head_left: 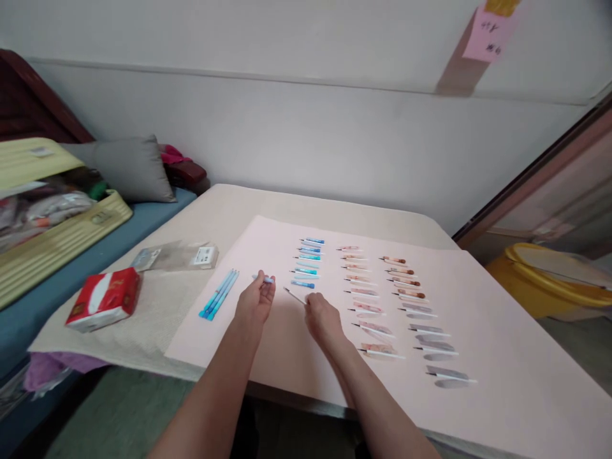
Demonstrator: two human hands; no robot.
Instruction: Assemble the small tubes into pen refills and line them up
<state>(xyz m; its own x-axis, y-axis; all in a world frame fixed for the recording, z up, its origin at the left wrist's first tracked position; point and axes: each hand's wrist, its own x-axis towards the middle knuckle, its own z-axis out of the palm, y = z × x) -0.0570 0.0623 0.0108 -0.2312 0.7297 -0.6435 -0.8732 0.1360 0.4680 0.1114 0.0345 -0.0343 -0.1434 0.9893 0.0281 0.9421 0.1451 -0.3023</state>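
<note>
My left hand (pixel 253 299) pinches a short light-blue pen part (pixel 268 280), which looks like a cap; its other end is partly hidden by the fingers. In my right hand (pixel 323 317) is a thin pen refill (pixel 295 296), its tip pointing up and left toward the left hand. Between and beyond the hands lies a column of blue pen parts (pixel 306 272). Left of my left hand, several whole blue pens (pixel 220 294) rest side by side. Disassembled pink pen parts (pixel 367 309), brown-capped ones (pixel 406 282) and grey ones (pixel 437 345) form columns to the right.
A pale pink sheet (pixel 277 239) covers much of the table (pixel 176 223). At the left stand a red tissue pack (pixel 108 296) and a clear plastic bag (pixel 176 255). A wall (pixel 306 140) bounds the back, and a yellow bin (pixel 540 287) sits beyond the right edge.
</note>
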